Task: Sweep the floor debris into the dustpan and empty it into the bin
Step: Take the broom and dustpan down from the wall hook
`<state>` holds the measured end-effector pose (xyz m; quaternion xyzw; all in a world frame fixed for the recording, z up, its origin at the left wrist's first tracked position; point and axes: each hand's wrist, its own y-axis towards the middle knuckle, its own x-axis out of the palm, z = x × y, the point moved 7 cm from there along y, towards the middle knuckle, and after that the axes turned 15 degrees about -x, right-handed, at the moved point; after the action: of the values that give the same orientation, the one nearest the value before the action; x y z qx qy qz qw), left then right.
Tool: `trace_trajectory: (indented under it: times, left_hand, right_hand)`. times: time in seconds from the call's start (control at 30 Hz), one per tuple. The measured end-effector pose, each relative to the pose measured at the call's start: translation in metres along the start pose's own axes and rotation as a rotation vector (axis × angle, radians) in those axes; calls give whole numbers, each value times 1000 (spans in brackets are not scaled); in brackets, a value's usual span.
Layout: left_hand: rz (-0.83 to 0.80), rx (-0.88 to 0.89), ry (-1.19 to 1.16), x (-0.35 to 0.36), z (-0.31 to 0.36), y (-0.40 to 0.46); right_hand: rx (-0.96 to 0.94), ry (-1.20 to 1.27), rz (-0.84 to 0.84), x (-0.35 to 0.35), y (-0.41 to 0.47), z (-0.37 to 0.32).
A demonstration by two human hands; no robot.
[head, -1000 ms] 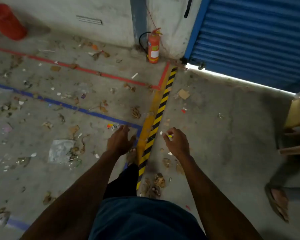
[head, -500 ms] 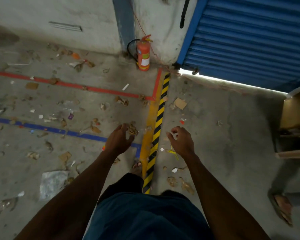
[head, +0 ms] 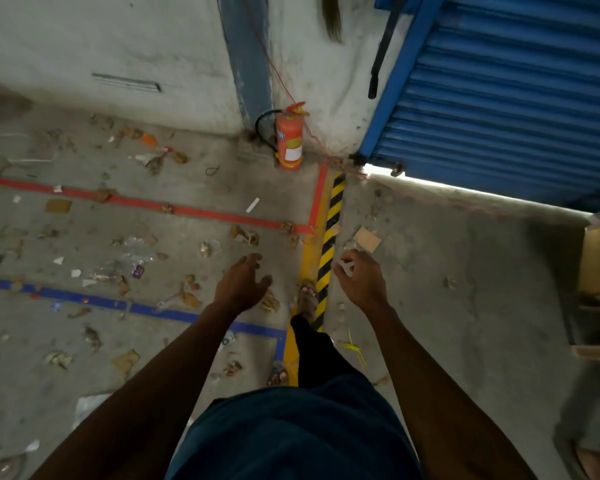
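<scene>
Grey concrete floor (head: 430, 341), littered. Debris (head: 125, 258) (dry leaves, paper scraps, plastic film) lies thickest in the left half of the frame, between and around a red tape line (head: 187, 210) and a blue tape line (head: 84, 297). No dustpan or bin in view. Left hand (head: 240, 284) at centre, held out over the floor, fingers loosely spread, holding nothing. A sandalled foot (head: 307, 299) rests on the yellow-and-black hazard stripe (head: 329, 244) between the hands. Right hand (head: 362, 280) just right of the stripe, fingers curled inward; cannot tell whether it pinches anything. Cardboard scrap (head: 368, 239) on the floor just above it. Orange-red fire extinguisher (head: 289, 140) stands upright at the wall, upper centre. Broom bristles (head: 332, 19) hang at the top edge. Blue roller shutter (head: 516, 98) fills the upper right.
</scene>
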<state>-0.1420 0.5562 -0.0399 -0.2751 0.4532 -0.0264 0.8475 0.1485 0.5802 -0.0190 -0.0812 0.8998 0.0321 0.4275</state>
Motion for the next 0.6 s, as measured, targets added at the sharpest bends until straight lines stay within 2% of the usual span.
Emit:
trace_trajectory:
  times: [0.13, 0.3, 0.47, 0.6]
  left_hand:
    - [47, -13, 24, -32, 45, 69]
    - [133, 29, 13, -99, 131, 154]
    - [267, 128, 66, -194, 244, 228]
    - [383, 242, 48, -280, 332, 267]
  right_hand:
    - [-32, 32, 11, -9, 84, 15]
    - [-82, 27, 81, -56, 213, 13]
    - [-241, 28, 151, -129, 359, -25]
    - [-392, -23, 294, -204, 454, -75]
